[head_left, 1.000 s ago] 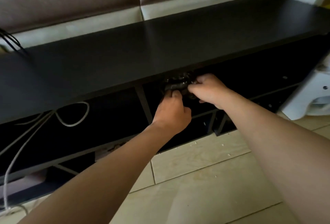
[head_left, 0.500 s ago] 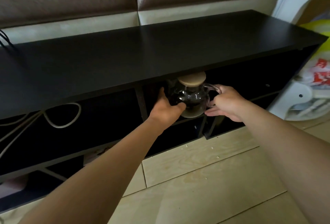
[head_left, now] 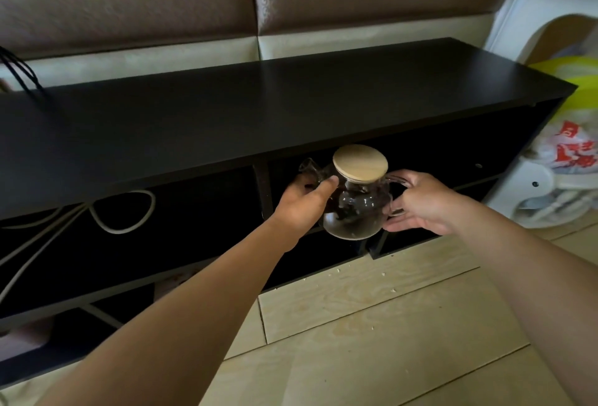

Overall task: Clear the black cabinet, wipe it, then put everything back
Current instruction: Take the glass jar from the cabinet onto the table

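A long black cabinet (head_left: 275, 107) with open compartments runs across the view, its top bare. In front of its middle compartment I hold a clear glass teapot (head_left: 356, 211) with a round wooden lid (head_left: 360, 163). My left hand (head_left: 302, 201) grips the pot's left side near the spout, thumb against the glass under the lid. My right hand (head_left: 420, 201) holds the glass handle on the right, fingers curled through it. The teapot is clear of the shelf, just outside the cabinet front.
White cables (head_left: 123, 211) loop inside the left compartment and black cables (head_left: 19, 72) lie on the cabinet's far left top. A white plastic unit (head_left: 550, 185) with bags stands to the right. A padded wall panel (head_left: 226, 1) is behind. Pale tiled floor (head_left: 372, 324) with crumbs lies below.
Both hands have drawn the teapot out from under the cabinet top, so its lid and body now show fully. The view has shifted back and up.
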Action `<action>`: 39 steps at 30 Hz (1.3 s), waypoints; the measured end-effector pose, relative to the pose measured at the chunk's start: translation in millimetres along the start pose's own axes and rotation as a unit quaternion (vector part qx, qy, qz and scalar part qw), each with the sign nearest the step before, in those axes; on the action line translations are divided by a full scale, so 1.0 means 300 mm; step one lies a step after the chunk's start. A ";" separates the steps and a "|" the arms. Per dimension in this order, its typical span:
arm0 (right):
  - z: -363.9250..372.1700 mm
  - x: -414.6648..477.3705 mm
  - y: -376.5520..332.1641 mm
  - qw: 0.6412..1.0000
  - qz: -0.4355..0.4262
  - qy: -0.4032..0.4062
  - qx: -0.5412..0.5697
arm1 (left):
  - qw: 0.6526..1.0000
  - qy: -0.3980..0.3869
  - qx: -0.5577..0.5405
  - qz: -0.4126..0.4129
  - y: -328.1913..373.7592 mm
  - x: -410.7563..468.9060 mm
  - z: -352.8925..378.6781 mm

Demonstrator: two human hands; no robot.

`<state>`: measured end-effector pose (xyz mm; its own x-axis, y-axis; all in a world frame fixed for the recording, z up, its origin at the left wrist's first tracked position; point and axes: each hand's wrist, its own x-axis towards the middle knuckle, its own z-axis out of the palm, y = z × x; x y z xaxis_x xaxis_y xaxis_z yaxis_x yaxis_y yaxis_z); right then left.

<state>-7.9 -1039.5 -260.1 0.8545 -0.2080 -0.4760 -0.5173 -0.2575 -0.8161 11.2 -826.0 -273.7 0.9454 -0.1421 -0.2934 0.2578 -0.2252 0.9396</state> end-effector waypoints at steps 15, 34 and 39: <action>0.005 -0.081 -0.019 0.992 0.027 -0.025 -0.123 | 1.000 0.023 0.004 0.008 -0.045 -0.065 -0.016; 0.044 -0.512 -0.245 0.990 0.022 -0.013 -0.141 | 0.992 0.095 -0.022 -0.084 0.263 -0.556 -0.166; 0.060 -0.755 -0.601 0.989 -0.012 -0.028 -0.141 | 0.987 0.129 -0.008 -0.101 0.649 -0.689 -0.405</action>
<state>-107.4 -929.0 -11.0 0.8639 -0.1487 -0.4813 -0.4828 -0.5173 -0.7067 -109.9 -723.3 -8.8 0.8932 0.1538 -0.4225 0.4473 -0.2075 0.8700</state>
